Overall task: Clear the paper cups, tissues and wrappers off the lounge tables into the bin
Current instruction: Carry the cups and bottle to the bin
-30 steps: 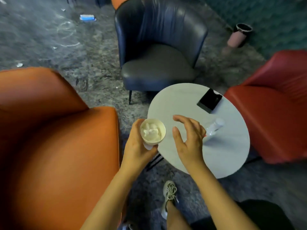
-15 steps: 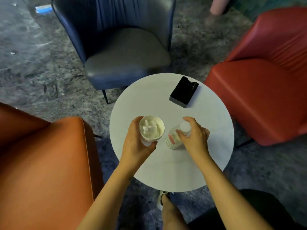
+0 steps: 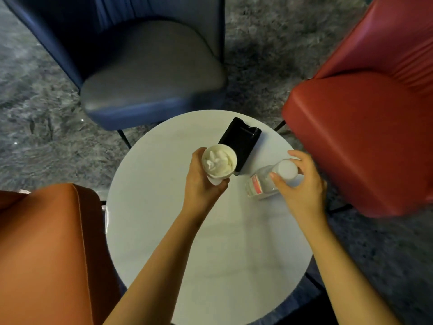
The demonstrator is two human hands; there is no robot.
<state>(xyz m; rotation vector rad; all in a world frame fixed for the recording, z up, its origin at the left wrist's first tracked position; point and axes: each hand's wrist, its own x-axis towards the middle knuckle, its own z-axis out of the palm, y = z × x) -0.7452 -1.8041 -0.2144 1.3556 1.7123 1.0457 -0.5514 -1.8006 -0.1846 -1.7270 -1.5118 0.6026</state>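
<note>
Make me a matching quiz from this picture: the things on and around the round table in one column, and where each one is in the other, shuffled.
1 paper cup
2 plastic bottle
3 black flat case
4 red armchair

A lies on the table, in no hand
B left hand holds it, tissue inside
C stands beside the table
D right hand grips its cap

Pairs: 1-B, 2-D, 3-A, 4-C
</note>
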